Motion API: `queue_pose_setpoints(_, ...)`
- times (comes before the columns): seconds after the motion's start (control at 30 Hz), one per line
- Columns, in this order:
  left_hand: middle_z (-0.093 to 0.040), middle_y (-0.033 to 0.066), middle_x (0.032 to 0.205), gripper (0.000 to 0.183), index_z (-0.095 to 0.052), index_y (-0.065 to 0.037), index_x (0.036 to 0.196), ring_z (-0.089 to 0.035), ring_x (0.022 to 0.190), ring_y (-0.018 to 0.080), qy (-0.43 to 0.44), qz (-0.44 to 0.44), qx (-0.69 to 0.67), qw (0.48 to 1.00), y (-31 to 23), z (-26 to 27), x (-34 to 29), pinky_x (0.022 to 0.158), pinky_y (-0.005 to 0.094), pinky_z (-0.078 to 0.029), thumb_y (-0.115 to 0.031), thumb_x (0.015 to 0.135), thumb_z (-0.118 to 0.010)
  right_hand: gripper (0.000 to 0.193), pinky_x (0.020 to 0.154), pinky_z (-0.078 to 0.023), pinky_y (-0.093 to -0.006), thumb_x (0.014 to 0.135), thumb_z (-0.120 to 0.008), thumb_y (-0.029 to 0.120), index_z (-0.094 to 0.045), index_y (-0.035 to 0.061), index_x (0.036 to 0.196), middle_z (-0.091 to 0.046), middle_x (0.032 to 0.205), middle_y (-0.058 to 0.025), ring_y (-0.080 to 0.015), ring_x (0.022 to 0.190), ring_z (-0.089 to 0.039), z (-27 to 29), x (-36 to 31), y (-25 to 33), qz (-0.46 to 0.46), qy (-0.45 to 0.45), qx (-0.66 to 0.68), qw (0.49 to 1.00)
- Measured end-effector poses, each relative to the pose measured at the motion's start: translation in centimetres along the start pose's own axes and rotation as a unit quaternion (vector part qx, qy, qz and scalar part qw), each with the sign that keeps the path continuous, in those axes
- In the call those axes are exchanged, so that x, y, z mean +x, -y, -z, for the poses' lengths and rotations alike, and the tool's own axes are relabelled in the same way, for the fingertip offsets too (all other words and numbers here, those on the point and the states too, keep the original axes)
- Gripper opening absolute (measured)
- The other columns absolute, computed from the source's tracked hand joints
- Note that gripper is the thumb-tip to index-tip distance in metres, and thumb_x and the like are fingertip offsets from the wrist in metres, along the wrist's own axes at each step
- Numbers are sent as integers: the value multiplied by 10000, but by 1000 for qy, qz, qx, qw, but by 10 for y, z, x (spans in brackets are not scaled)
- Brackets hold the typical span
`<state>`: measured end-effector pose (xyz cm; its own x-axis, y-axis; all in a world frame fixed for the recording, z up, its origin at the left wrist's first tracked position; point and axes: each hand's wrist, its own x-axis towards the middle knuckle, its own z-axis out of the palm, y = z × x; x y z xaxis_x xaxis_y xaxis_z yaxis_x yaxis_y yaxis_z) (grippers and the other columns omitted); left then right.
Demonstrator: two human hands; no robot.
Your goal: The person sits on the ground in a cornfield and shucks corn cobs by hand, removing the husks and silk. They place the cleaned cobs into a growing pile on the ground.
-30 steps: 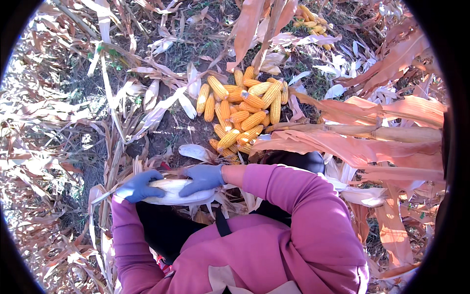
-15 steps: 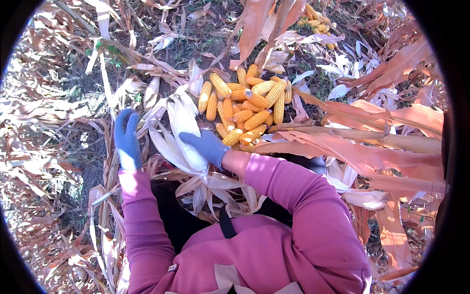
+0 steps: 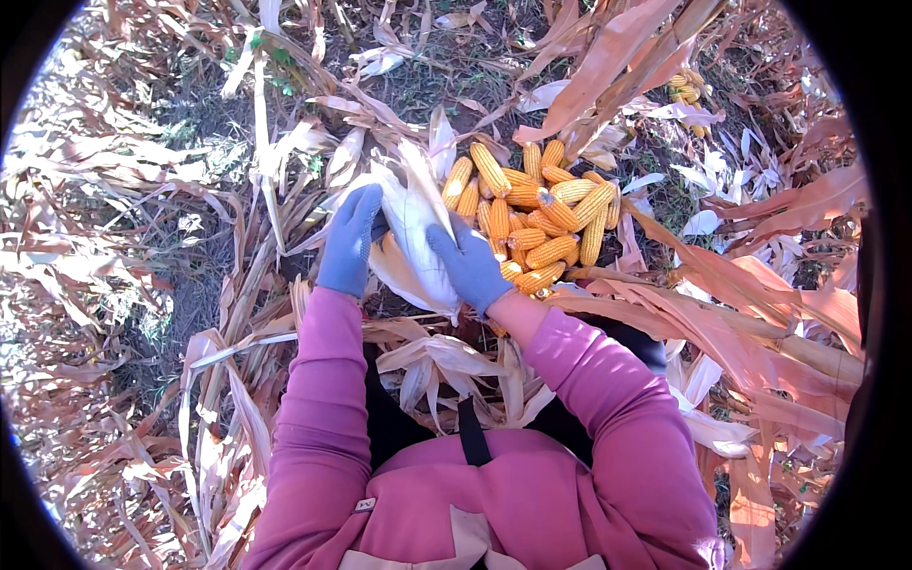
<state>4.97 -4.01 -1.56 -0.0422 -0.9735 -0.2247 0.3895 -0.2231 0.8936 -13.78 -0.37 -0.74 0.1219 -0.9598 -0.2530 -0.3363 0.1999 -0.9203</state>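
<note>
An ear of corn in its pale, dry husk [image 3: 415,237] is held tilted between my two gloved hands, its narrow upper leaves pointing up and away. My left hand [image 3: 350,242], in a blue-grey glove, is closed on the husk's left side, its fingertips partly hidden behind the leaves. My right hand [image 3: 469,265] grips the ear from the right, with one digit lying over the husk. No kernels show on this ear. Just beyond my right hand lies a heap of bare yellow corn cobs [image 3: 551,251].
Loose husks [image 3: 442,366] lie between my knees. Dry corn stalks and leaves [image 3: 703,309] reach in from the right, close to my right forearm. A smaller pile of yellow cobs [image 3: 686,87] lies farther off at the upper right. Dry leaf litter [image 3: 104,285] covers the ground at left.
My left hand has come in from the left, where it was open and apart, and now takes hold of the husked ear. My right hand still grips the ear. The view has shifted.
</note>
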Motion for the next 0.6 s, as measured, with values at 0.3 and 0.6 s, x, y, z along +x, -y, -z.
queue_pose_setpoints(0.3, -600, 68, 1076, 378, -525, -6, 1216, -603, 964, 147, -58, 36, -173, 983, 0, -23, -4, 823, 263, -485, -259, 939, -569, 389, 794, -458, -255, 934, -557, 228, -542, -37, 1219, -641, 993, -96, -107, 900, -574, -18, 9, -17, 51, -24, 91, 994)
queue_pose_setpoints(0.6, -589, 69, 1055, 298, -538, -18, 1188, -572, 965, 126, -82, -99, -66, 989, 11, -17, -2, 849, 271, -464, -205, 957, -508, 392, 807, -459, -269, 931, -553, 240, -548, -42, 1202, -644, 993, -131, -138, 904, -590, -10, 1, -2, 58, -25, 103, 993)
